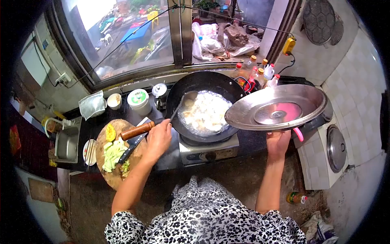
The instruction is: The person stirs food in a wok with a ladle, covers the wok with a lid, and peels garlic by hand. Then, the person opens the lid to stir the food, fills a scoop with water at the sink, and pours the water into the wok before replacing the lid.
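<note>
My left hand (159, 138) is closed round the handle of a ladle (189, 97), whose bowl rests in the left part of a black wok (183, 83). Bubbling liquid with pale pieces (207, 112) fills the wok, which stands on a steel gas stove (213, 151). To the right of the wok, my right hand (278, 142) holds up a large metal lid (310, 99) from below, with its inner side facing up. A pink strip (298, 134) hangs beside my fingers. Left of the wok, a round cutting board (103, 173) bears sliced green vegetable (113, 154), a knife (132, 151) and a yellow piece (110, 132).
A white tub (139, 102), a small metal pot (159, 90) and a bowl (114, 101) stand along the window side. Several bottles (252, 62) are behind the lid. At the left are a sink (68, 142) and a plate with chopsticks (89, 152).
</note>
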Tool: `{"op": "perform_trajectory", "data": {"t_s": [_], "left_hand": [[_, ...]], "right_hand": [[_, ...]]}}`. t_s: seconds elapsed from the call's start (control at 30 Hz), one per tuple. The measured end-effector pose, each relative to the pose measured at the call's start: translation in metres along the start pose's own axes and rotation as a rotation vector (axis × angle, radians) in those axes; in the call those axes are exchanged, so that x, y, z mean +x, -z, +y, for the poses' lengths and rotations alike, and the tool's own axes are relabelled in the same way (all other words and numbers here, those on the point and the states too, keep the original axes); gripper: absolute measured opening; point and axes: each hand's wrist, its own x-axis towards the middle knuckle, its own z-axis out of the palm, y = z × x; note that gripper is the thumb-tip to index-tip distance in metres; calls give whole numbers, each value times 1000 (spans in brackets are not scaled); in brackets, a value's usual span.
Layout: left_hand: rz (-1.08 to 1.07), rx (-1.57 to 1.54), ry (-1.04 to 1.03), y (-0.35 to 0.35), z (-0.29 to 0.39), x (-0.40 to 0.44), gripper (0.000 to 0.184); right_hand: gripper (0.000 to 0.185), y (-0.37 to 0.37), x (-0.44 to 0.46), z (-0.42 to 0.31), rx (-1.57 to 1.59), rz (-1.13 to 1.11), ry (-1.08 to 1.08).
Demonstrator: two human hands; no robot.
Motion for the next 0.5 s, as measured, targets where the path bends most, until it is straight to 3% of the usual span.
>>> {"op": "perform_trajectory", "data": {"t_s": [0.1, 0.2, 0.3, 0.4, 0.5], "left_hand": [[-124, -45, 35, 2, 17, -9, 31], [-132, -133, -29, -5, 9, -13, 31], [-187, -130, -44, 15, 20, -24, 31], [-220, -154, -94, 35, 20, -33, 30], [-250, -199, -79, 60, 30, -40, 31]], "right_hand": [[31, -4, 2, 2, 4, -38, 14], [33, -25, -4, 1, 26, 95, 12], [34, -18, -1, 3, 22, 86, 41], [34, -3, 0, 1, 6, -70, 38], [32, -7, -2, -1, -4, -37, 34]]}}
